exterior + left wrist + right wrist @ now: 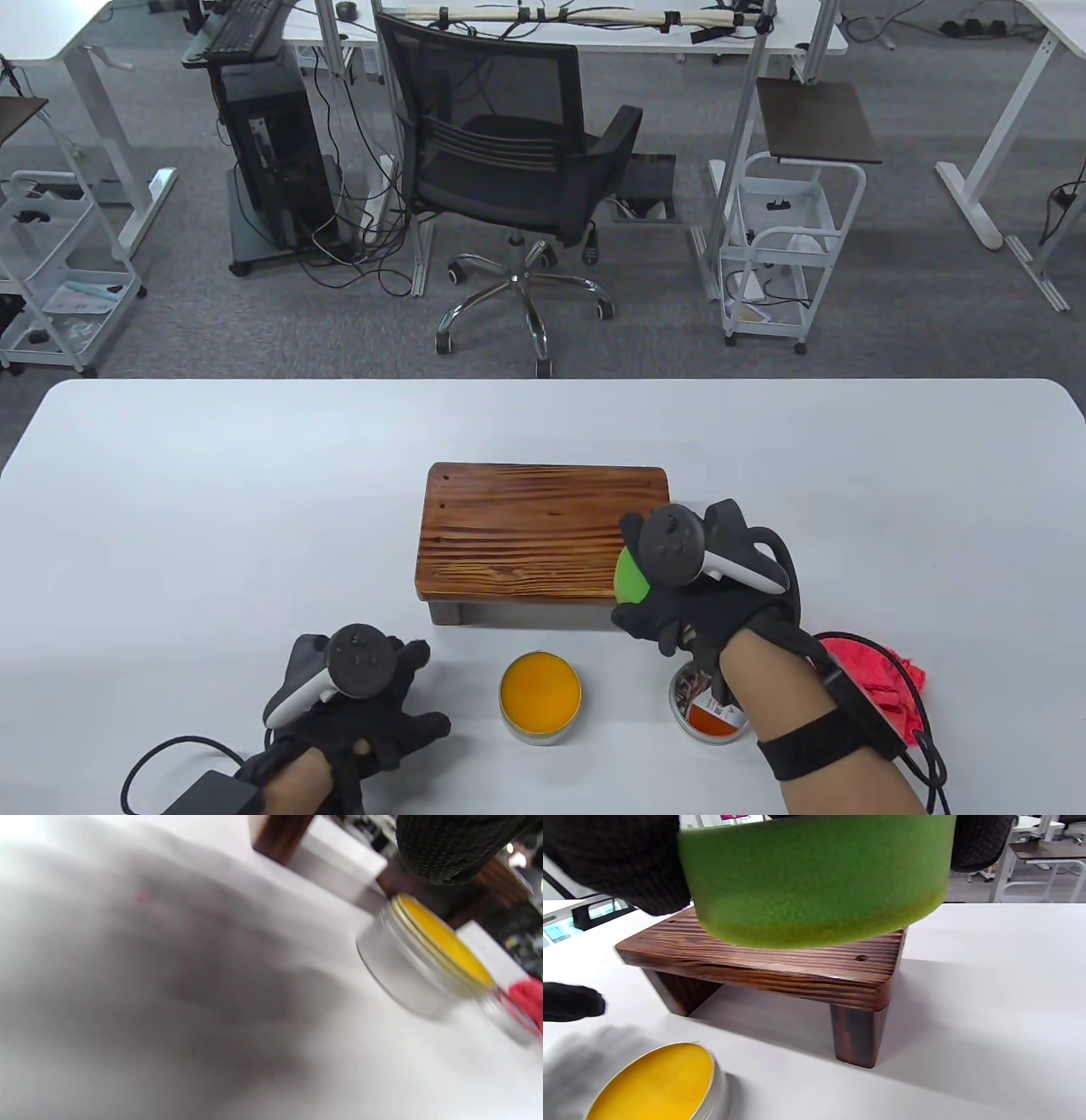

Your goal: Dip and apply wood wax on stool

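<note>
A low dark wooden stool [541, 531] [780, 961] stands mid-table. In front of it sits an open tin of yellow wax [540, 696] [428, 950] [657, 1084]. My right hand [670, 603] grips a round green sponge [629, 577] [814, 878] just above the stool's near right corner. My left hand [386, 705] lies on the table left of the tin, fingers spread and holding nothing. One gloved fingertip [449, 844] shows at the top of the left wrist view.
The tin's lid [704, 705] lies right of the tin, partly under my right forearm. A red cloth [882, 688] [528, 997] is bunched at the right. An office chair [509, 170] stands beyond the table's far edge.
</note>
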